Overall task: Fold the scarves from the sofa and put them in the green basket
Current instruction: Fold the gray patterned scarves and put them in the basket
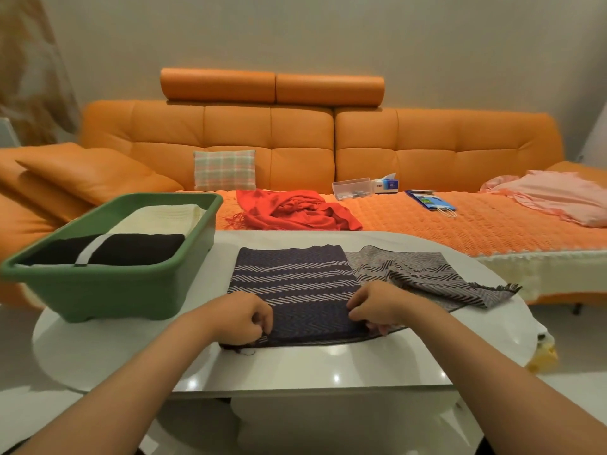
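Two pinches on scarf (295, 280) near edge: left hand (241, 318), right hand (377, 305) | green basket (98, 290) at table (295, 366) left edge

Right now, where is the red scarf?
The red scarf lies crumpled on the sofa seat, mid-frame in the head view, just behind the table, right of the green basket.

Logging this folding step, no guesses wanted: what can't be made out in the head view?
Head view:
1. Left hand and right hand: fingertips curl into the patterned scarf, hiding each grip's contact.
2. Green basket: anything beneath the black scarf and cream scarf is covered.
3. Clear box on the sofa: contents too small.
4. Pink cloth: cut off by the right edge.
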Action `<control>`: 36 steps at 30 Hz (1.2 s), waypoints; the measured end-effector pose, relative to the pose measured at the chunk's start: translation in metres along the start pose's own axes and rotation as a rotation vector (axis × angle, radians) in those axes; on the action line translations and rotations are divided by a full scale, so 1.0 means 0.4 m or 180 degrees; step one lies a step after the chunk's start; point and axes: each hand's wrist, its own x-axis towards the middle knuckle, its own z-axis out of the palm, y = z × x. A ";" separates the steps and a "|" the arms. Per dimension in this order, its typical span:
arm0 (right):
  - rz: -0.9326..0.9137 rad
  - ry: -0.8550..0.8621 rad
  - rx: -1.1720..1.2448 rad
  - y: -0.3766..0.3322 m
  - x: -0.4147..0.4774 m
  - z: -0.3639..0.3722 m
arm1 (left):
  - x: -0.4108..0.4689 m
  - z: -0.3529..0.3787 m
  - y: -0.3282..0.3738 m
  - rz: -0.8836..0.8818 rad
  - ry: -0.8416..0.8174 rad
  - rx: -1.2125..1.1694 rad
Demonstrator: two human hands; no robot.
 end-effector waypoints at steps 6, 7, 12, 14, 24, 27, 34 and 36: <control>-0.0210 0.0986 -0.0567 0.022 0.006 -0.010 | 0.078 0.001 0.075 0.0269 0.0854 -0.0023; -0.0189 0.0953 -0.0534 0.030 0.007 -0.011 | 0.098 0.014 0.096 0.0408 0.0890 -0.0038; 0.0133 0.1306 -0.0556 0.102 0.012 -0.047 | 0.191 0.058 0.181 0.0653 0.0782 0.0328; 0.0391 0.1520 -0.0752 0.148 0.013 -0.080 | 0.223 0.065 0.212 0.0696 0.0953 0.0432; 0.1566 0.1711 -0.1218 0.405 0.039 -0.199 | 0.389 0.121 0.509 0.1378 0.0916 0.0489; 0.0831 0.2350 -0.0151 0.447 0.056 -0.211 | 0.424 0.127 0.523 0.1378 0.0941 0.0535; 0.1002 0.2195 0.0669 0.503 0.058 -0.296 | 0.422 0.093 0.573 0.1330 -0.0256 -0.0847; 0.1492 0.1600 -0.0268 0.517 0.049 -0.297 | 0.424 0.087 0.596 0.1325 -0.0591 -0.1060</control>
